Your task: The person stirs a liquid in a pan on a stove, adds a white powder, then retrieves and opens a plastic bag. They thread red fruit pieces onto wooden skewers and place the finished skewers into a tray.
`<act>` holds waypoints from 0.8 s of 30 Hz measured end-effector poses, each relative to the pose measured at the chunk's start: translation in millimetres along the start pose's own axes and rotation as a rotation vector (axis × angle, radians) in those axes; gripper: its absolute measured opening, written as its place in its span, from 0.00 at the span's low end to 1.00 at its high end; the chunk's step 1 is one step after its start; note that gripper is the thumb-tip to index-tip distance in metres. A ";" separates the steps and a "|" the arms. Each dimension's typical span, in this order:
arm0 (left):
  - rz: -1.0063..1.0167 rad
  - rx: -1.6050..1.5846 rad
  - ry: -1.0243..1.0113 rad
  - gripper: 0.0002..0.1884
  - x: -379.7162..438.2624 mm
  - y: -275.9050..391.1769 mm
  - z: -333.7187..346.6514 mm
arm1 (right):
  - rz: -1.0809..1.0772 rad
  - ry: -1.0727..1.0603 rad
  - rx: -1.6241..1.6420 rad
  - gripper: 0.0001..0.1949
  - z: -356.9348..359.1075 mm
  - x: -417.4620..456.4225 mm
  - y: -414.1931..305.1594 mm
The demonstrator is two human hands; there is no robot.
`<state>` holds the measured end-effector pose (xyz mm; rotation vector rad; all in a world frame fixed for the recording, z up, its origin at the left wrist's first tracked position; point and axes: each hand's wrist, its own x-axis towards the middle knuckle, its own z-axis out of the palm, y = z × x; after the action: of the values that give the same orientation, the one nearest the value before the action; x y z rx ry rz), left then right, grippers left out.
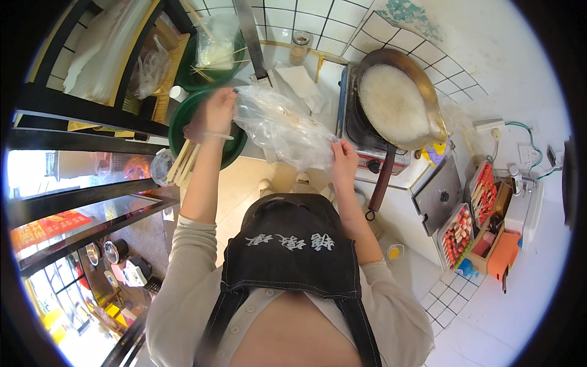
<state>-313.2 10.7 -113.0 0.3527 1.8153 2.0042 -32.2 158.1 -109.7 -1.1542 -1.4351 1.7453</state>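
Observation:
A clear plastic bag (284, 126) is stretched between my two hands, with some brownish bits on it. My left hand (222, 110) grips the bag's left end, above a green basin (240, 149) that holds something dark reddish. My right hand (345, 158) pinches its right end, near the front of a gas stove (367, 153). On the stove stands a wok (431, 101) of pale, foaming liquid, its dark wooden handle pointing towards me. Behind the bag, folded white paper or cloth (300, 85) lies on the counter.
Another green basin (183, 75) at the back left holds a plastic bag and thin sticks. A glass jar (299, 48) stands by the tiled wall. Trays of red skewered pieces (456, 236) are at the right, beside a metal lid (439, 195). Black shelving (82, 112) rises at the left.

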 end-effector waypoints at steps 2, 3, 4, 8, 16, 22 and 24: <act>-0.025 -0.126 -0.057 0.07 -3.2 11.2 -13.9 | -0.037 -0.045 -0.050 0.08 3.3 0.4 -13.4; -0.038 -0.189 -0.085 0.07 -6.9 17.9 -18.9 | -0.062 -0.064 -0.062 0.08 6.3 -0.2 -21.1; -0.102 -0.292 -0.012 0.15 -19.7 32.2 -6.6 | -0.083 -0.079 -0.076 0.09 8.2 -0.6 -25.9; 0.229 0.121 0.122 0.34 -65.4 45.6 9.2 | -0.170 -0.107 -0.117 0.09 12.1 0.6 -35.1; 0.178 0.657 -0.270 0.16 -105.5 -20.6 43.5 | -0.107 -0.252 -0.173 0.07 12.6 -3.7 -37.4; 0.521 0.500 0.217 0.11 -125.8 8.4 13.4 | -0.553 0.098 -0.785 0.09 -16.6 -20.6 -26.2; 0.390 0.439 0.153 0.11 -142.6 -13.0 6.8 | -0.369 -0.220 -0.873 0.12 -13.9 -32.3 -11.8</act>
<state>-182.6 -48.1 -112.8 0.7500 2.4425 1.8895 -6.3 139.4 -90.7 -0.9931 -2.4883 1.0025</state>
